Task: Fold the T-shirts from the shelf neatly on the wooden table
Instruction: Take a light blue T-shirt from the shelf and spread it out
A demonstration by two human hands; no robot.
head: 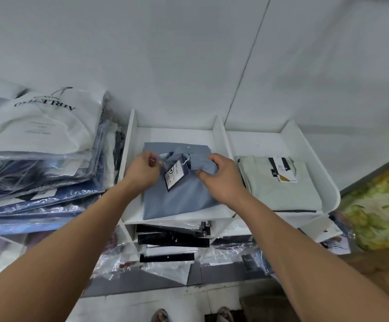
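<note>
On the shelf (177,134), left hand (142,171) and right hand (219,178) clutch the bunched blue T-shirt (180,199) between them.

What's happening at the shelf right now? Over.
Both busy: left hand pinches blue T-shirt collar; right hand grips its bunched cloth. Shirt lies in shelf, left compartment. Next door, pale T-shirt, not in the way.

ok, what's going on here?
A person is taking a blue T-shirt from the left compartment of the white shelf. The left hand pinches the collar by the hang tag; the right hand grips bunched fabric. The shirt is not yet lifted out. A pale T-shirt lies in the next compartment.
</note>
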